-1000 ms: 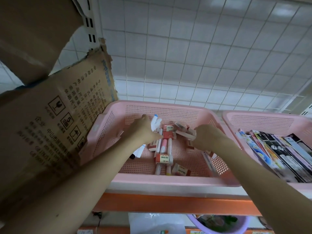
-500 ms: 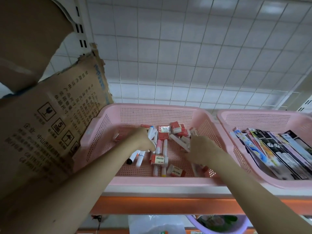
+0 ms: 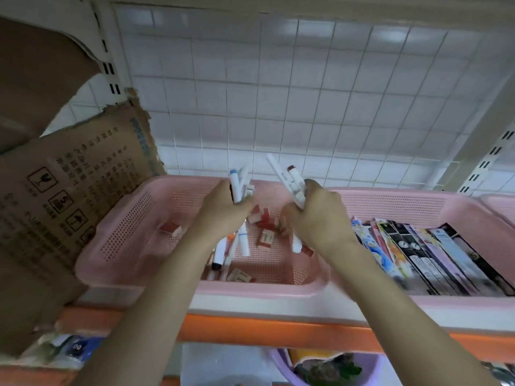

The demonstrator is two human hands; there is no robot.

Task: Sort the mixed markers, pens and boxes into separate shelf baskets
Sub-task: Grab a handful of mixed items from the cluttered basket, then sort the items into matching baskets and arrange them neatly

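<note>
Your left hand [image 3: 223, 210] is curled round a small bunch of white markers [image 3: 238, 188], and your right hand [image 3: 317, 215] grips a second bunch [image 3: 289, 182]; both bunches stick up above the far rim of the pink basket [image 3: 117, 246], and both hands hover over its middle. Take that basket as your landmark. Inside it, below your hands, loose markers [image 3: 243, 242] lie near the centre, one with a black cap [image 3: 218, 256] toward the near wall, and small red and white boxes [image 3: 264, 238] are scattered across the floor, with one box [image 3: 171, 228] off by the left wall. To the right of it, touching its side, a second pink basket [image 3: 459, 207] holds flat packets [image 3: 434, 257] laid in a row. To its left leans a torn cardboard carton [image 3: 64, 201].

The step in hand looks like clearing the markers out so the boxes stay behind. Keep each bunch squeezed near the middle of the barrels, since the ends splay and one could slip free. Lift clear of the rim before you carry them sideways, so no tip catches the mesh wall. Check that no small box is trapped among the barrels; blur hides this. Then come back for the loose markers on the floor
</note>
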